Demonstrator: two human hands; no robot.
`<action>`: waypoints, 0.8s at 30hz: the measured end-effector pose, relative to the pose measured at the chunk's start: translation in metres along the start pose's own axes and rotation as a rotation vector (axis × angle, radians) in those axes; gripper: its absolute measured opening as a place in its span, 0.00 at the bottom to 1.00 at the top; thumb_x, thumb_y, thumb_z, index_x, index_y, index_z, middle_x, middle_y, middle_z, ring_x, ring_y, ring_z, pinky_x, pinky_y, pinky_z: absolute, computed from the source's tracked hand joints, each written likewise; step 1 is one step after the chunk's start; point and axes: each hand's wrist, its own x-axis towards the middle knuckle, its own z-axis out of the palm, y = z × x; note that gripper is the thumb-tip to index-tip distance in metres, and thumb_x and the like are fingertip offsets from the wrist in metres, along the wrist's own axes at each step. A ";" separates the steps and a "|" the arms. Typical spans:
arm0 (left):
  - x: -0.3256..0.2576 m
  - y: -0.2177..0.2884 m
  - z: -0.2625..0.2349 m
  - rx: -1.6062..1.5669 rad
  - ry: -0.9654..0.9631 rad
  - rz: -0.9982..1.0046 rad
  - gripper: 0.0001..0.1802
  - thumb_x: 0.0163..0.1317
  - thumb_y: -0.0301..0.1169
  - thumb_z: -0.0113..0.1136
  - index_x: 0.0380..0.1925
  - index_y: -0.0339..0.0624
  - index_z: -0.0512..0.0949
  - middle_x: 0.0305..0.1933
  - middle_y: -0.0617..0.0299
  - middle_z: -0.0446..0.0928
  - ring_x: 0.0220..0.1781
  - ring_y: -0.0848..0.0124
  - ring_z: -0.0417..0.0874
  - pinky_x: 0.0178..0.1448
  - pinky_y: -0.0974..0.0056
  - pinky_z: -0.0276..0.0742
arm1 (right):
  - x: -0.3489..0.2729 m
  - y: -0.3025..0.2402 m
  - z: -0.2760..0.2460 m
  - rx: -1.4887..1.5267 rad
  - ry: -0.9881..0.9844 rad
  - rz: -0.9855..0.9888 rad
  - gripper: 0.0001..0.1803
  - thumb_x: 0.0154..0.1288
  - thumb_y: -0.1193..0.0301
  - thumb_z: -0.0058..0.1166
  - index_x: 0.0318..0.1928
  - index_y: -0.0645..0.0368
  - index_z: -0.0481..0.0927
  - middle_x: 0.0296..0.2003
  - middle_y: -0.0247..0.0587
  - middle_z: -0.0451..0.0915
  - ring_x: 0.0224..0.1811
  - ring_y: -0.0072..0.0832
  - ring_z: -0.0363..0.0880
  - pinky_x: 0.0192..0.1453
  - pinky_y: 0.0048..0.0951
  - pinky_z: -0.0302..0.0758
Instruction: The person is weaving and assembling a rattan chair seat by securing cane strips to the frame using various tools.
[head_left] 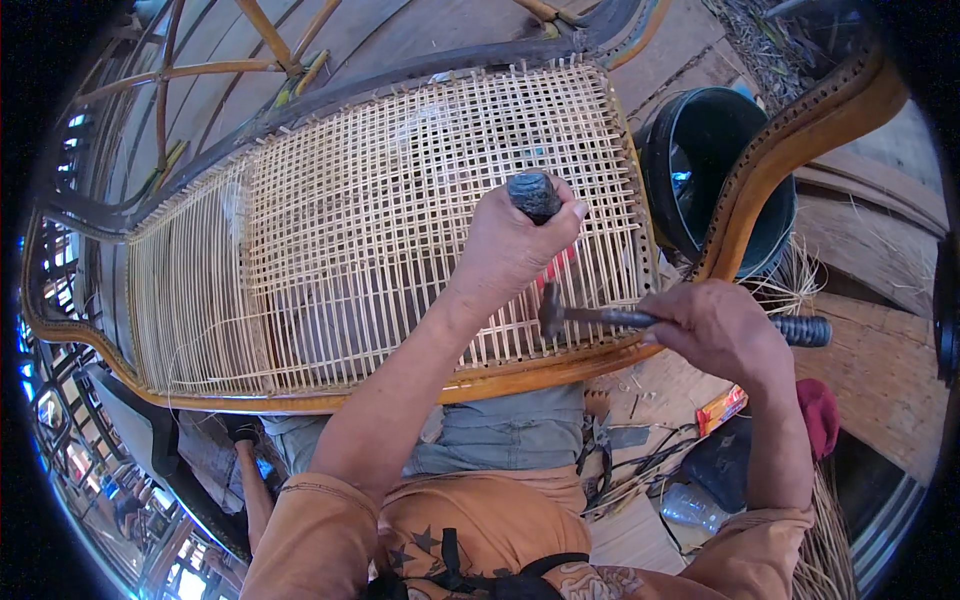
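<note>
A wooden furniture frame [500,382] lies across my lap, strung with pale cane strips. Its woven cane panel [400,170] is an open grid over the far and middle part; toward me and at the left, mostly strips in one direction show. My left hand [508,243] is closed around an upright tool with a dark, tape-wrapped handle [533,196], above the right part of the panel. Something red [562,264] shows just below that hand; the tool's lower end is hidden. My right hand [712,322] grips a hammer [552,310] by its dark handle, its head close to the near rail.
A dark bucket [690,235] stands right of the panel, beside a curved wooden arm [770,160] with a row of holes. Loose cane strips [825,500], a clear plastic bottle [693,508] and an orange-red packet [722,408] lie at the lower right. Bent poles [215,70] stand at the upper left.
</note>
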 end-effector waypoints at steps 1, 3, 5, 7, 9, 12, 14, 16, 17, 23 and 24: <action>0.001 0.001 -0.001 0.002 0.002 -0.001 0.06 0.57 0.30 0.64 0.29 0.41 0.77 0.26 0.72 0.73 0.28 0.83 0.71 0.34 0.73 0.68 | 0.001 0.000 0.000 0.002 0.000 -0.002 0.12 0.58 0.68 0.56 0.42 0.57 0.79 0.29 0.48 0.78 0.35 0.46 0.78 0.39 0.41 0.73; 0.002 0.002 -0.002 0.006 -0.017 0.001 0.06 0.57 0.29 0.64 0.30 0.41 0.77 0.26 0.71 0.74 0.29 0.82 0.72 0.35 0.73 0.70 | 0.003 0.001 0.000 0.041 0.140 0.115 0.11 0.58 0.68 0.56 0.42 0.57 0.79 0.29 0.49 0.78 0.35 0.46 0.78 0.39 0.42 0.73; 0.001 0.003 -0.004 0.001 0.023 0.049 0.05 0.57 0.29 0.63 0.28 0.40 0.77 0.24 0.71 0.74 0.26 0.83 0.71 0.31 0.74 0.69 | 0.000 -0.001 0.002 0.042 0.104 0.097 0.11 0.58 0.68 0.56 0.42 0.57 0.79 0.29 0.49 0.78 0.35 0.46 0.78 0.39 0.42 0.73; -0.004 0.004 -0.006 -0.032 0.104 0.091 0.05 0.58 0.29 0.62 0.28 0.39 0.78 0.22 0.72 0.73 0.24 0.84 0.71 0.29 0.74 0.68 | -0.002 -0.004 0.004 0.045 0.067 0.083 0.12 0.58 0.67 0.56 0.42 0.57 0.79 0.29 0.49 0.78 0.35 0.46 0.78 0.39 0.42 0.73; -0.009 0.001 -0.008 -0.025 0.104 0.069 0.05 0.58 0.29 0.62 0.28 0.39 0.78 0.22 0.72 0.73 0.24 0.85 0.71 0.29 0.74 0.68 | -0.001 -0.011 0.004 0.051 -0.029 0.110 0.13 0.59 0.65 0.57 0.43 0.56 0.79 0.29 0.48 0.78 0.35 0.46 0.78 0.39 0.42 0.73; -0.011 -0.002 -0.007 -0.045 0.096 0.053 0.05 0.58 0.29 0.62 0.27 0.40 0.77 0.23 0.72 0.73 0.24 0.85 0.70 0.29 0.75 0.68 | -0.002 -0.007 0.013 0.073 0.077 0.048 0.11 0.61 0.63 0.55 0.41 0.54 0.80 0.27 0.47 0.79 0.34 0.46 0.79 0.38 0.44 0.74; -0.011 0.004 -0.005 0.039 0.052 -0.019 0.06 0.57 0.29 0.64 0.30 0.41 0.77 0.29 0.69 0.76 0.31 0.81 0.73 0.37 0.72 0.71 | 0.002 -0.010 0.011 0.056 0.043 0.049 0.11 0.61 0.63 0.55 0.41 0.54 0.80 0.27 0.48 0.79 0.34 0.46 0.79 0.38 0.44 0.74; -0.010 0.007 -0.005 0.042 0.026 0.016 0.06 0.57 0.29 0.64 0.30 0.41 0.77 0.28 0.71 0.74 0.30 0.82 0.71 0.35 0.72 0.69 | 0.006 -0.009 0.007 0.036 0.010 0.052 0.12 0.61 0.63 0.55 0.42 0.54 0.80 0.27 0.48 0.79 0.34 0.46 0.79 0.38 0.44 0.74; -0.010 0.008 -0.005 0.060 0.013 -0.010 0.06 0.57 0.29 0.64 0.30 0.41 0.77 0.28 0.71 0.74 0.30 0.82 0.71 0.35 0.72 0.69 | 0.007 -0.007 0.004 0.043 -0.020 0.052 0.12 0.60 0.63 0.56 0.42 0.53 0.80 0.28 0.47 0.79 0.34 0.46 0.79 0.38 0.42 0.74; -0.004 0.005 -0.014 0.055 0.032 0.016 0.06 0.57 0.29 0.63 0.30 0.41 0.77 0.28 0.68 0.76 0.30 0.81 0.74 0.36 0.73 0.71 | 0.003 -0.005 -0.001 0.053 0.009 0.068 0.12 0.61 0.61 0.54 0.40 0.55 0.79 0.28 0.48 0.79 0.34 0.46 0.79 0.38 0.45 0.74; -0.005 0.003 -0.018 0.014 0.067 0.049 0.06 0.57 0.29 0.63 0.30 0.40 0.77 0.28 0.68 0.77 0.30 0.81 0.75 0.36 0.73 0.72 | -0.002 -0.008 0.002 0.046 -0.070 0.069 0.12 0.61 0.61 0.54 0.40 0.55 0.79 0.28 0.48 0.79 0.34 0.46 0.79 0.38 0.45 0.74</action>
